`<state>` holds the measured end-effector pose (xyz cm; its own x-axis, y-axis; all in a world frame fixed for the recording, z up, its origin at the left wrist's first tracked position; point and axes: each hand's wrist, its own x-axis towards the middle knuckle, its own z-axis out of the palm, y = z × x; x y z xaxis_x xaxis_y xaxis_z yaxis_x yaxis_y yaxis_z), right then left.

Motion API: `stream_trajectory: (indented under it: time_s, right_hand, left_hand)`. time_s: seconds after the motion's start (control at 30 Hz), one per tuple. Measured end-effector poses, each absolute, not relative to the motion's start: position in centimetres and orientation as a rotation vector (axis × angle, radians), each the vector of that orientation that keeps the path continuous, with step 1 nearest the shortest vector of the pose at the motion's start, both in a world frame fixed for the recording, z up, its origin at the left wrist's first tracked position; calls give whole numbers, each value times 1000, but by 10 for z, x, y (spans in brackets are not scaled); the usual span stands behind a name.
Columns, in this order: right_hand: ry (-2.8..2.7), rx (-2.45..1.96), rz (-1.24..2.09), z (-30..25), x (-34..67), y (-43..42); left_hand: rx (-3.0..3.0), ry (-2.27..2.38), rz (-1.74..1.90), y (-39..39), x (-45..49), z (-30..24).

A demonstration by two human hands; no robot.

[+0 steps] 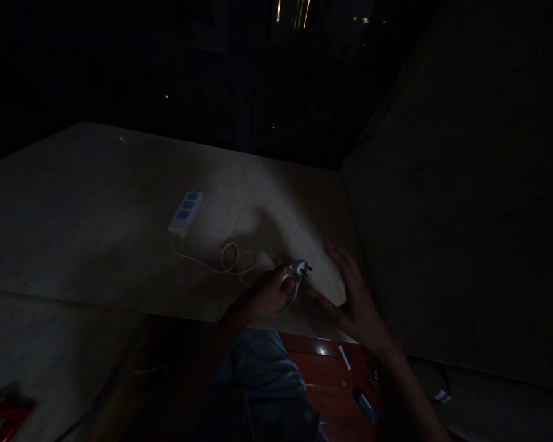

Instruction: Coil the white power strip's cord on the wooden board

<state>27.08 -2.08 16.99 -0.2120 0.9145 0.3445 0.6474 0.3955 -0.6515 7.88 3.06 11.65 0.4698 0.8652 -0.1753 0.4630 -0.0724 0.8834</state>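
Observation:
In dim light, a white power strip (pixel 185 212) with blue sockets lies on a pale wooden tabletop (pixel 96 202). Its white cord (pixel 233 259) loops across the table toward me. My left hand (pixel 270 294) is closed around the cord's white plug (pixel 301 267), whose pins point right. My right hand (pixel 352 294) hovers just right of the plug, fingers stretched out and apart, holding nothing.
A tall flat panel (pixel 465 215) stands along the table's right side. Below the table edge are my lap in grey cloth (pixel 262 387), a reddish wooden floor (pixel 332 368) with small scattered items, and a red object (pixel 0 414) at bottom left.

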Motion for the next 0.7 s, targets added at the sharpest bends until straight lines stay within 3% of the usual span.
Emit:
stream_trajectory:
  time_s: [0.13,0.3,0.7]
  right_hand:
    - [-2393,-1244,613,202,264,-4]
    - [-2502,-1260,1023,189,273,27]
    - [-2367,-1377,1007,180,281,29]
  left_hand:
    - [1860,994,402,33,92,125]
    - [1686,772,487,36,96,126]
    - [1285,850,466,40,93,155]
